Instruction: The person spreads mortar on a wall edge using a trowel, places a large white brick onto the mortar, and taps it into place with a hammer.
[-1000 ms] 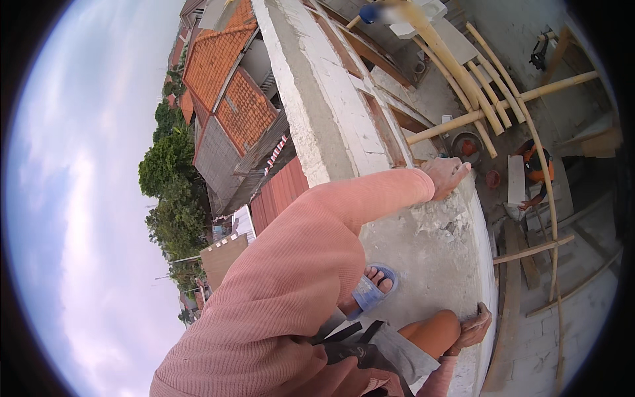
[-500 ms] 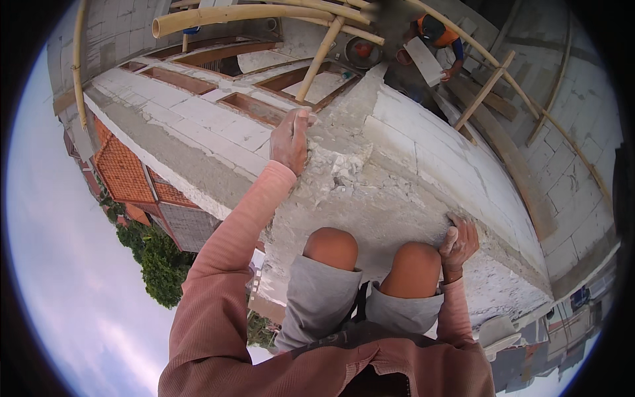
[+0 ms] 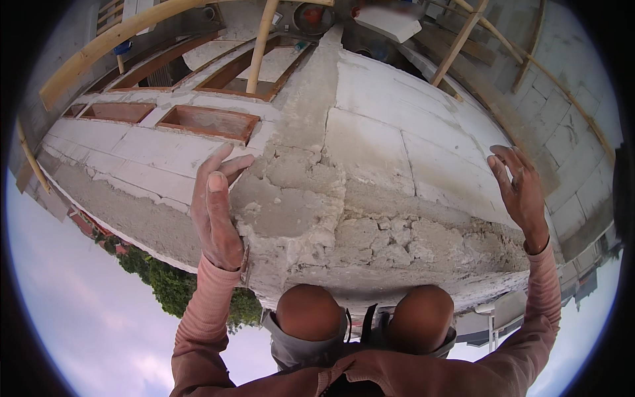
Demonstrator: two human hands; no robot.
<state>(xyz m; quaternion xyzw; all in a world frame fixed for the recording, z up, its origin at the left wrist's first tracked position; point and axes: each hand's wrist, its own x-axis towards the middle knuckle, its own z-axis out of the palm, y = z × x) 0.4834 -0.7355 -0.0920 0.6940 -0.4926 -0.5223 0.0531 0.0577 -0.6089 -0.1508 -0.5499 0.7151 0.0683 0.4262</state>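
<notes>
Evidently we crouch atop the rough mortared wall corner (image 3: 344,218), our left hand (image 3: 215,208) flat and unclenched against its crumbly edge, our right hand (image 3: 522,192) spread free above the block face, mortar looking set yet ragged, our feet hidden behind bare knees (image 3: 311,311).

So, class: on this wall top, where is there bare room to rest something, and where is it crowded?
Free: the rough concrete top between the left hand and right hand, beyond the knees; also the smooth blocks farther on. Crowded: the far end, with wooden poles and open red-edged cavities.
</notes>
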